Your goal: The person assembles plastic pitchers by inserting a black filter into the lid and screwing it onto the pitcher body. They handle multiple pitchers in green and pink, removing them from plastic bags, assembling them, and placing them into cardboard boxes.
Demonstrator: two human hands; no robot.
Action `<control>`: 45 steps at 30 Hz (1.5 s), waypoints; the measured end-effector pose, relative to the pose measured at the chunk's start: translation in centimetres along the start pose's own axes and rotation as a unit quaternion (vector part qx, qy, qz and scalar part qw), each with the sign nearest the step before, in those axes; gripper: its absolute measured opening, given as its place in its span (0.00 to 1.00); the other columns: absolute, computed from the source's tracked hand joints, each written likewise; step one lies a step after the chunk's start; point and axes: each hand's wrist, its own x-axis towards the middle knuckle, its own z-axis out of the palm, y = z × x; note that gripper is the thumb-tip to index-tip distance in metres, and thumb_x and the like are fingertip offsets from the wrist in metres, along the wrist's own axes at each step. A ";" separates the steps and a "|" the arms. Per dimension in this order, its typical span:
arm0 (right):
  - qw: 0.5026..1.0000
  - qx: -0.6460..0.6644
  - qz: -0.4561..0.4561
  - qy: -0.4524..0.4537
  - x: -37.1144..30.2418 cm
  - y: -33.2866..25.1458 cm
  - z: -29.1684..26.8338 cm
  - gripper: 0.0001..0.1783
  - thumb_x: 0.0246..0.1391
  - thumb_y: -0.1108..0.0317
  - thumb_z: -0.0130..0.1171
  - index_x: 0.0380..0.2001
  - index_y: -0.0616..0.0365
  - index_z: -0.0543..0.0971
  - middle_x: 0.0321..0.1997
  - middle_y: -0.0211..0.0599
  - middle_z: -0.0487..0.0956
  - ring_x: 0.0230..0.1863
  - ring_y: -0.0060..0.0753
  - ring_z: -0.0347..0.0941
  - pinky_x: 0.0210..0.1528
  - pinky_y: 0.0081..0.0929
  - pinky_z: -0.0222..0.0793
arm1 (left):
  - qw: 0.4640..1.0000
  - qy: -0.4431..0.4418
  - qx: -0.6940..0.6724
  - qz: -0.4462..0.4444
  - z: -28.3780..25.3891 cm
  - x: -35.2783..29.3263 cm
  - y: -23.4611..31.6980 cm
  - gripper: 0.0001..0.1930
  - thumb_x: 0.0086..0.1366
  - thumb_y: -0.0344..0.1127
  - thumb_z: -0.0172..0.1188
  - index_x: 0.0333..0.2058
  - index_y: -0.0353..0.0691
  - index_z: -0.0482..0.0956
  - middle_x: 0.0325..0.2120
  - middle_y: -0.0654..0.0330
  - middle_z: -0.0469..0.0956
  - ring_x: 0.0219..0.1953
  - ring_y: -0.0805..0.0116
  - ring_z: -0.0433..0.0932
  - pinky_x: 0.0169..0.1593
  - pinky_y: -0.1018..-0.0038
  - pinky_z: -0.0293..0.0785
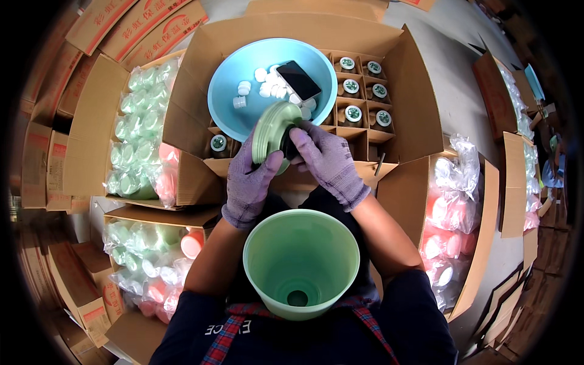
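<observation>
My left hand, in a purple knit glove, grips a round pale green threaded lid tilted on its edge. My right hand, gloved alike, has its thumb and fingers closed on a black part against the face of the lid; its exact shape is partly hidden by the fingers. Below both hands, a tall pale green plastic container stands in my lap with its mouth up and a dark round spot at its bottom. Just beyond the lid is a light blue basin, holding several small white caps and a smartphone.
The basin sits over an open carton with cardboard dividers and several jars with patterned lids. Cartons of bagged green and pink plastic parts stand at the left, with another such carton at the right. Stacked cartons rise at the far left.
</observation>
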 end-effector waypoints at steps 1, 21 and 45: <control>0.999 0.024 0.024 -0.024 0.1 -0.4 -0.5 0.48 0.47 0.68 0.70 0.70 0.57 0.59 0.58 0.61 0.70 0.58 0.63 0.71 0.58 0.45 0.72 | 0.999 0.000 -0.032 -0.002 -0.1 0.0 -0.2 0.35 0.68 0.43 0.65 0.67 0.30 0.63 0.60 0.56 0.72 0.60 0.68 0.70 0.64 0.70 0.66; 0.872 0.408 0.224 -0.149 -0.1 3.2 -1.4 0.49 0.63 0.24 0.32 0.44 0.65 0.80 0.27 0.44 0.82 0.24 0.34 0.80 0.28 0.22 0.76 | 0.981 -0.016 0.100 0.167 1.5 2.5 0.0 0.29 0.67 0.36 0.64 0.64 0.33 0.68 0.56 0.53 0.77 0.56 0.65 0.75 0.60 0.69 0.70; 0.815 -0.339 -0.155 0.443 -22.2 3.2 -5.8 0.09 0.65 0.70 0.51 0.36 0.65 0.76 0.30 0.46 0.78 0.27 0.43 0.74 0.30 0.36 0.67 | 0.968 -0.103 0.200 0.112 0.0 -15.8 8.1 0.69 0.32 0.42 0.86 0.70 0.32 0.50 0.66 0.40 0.58 0.63 0.48 0.69 0.64 0.58 0.68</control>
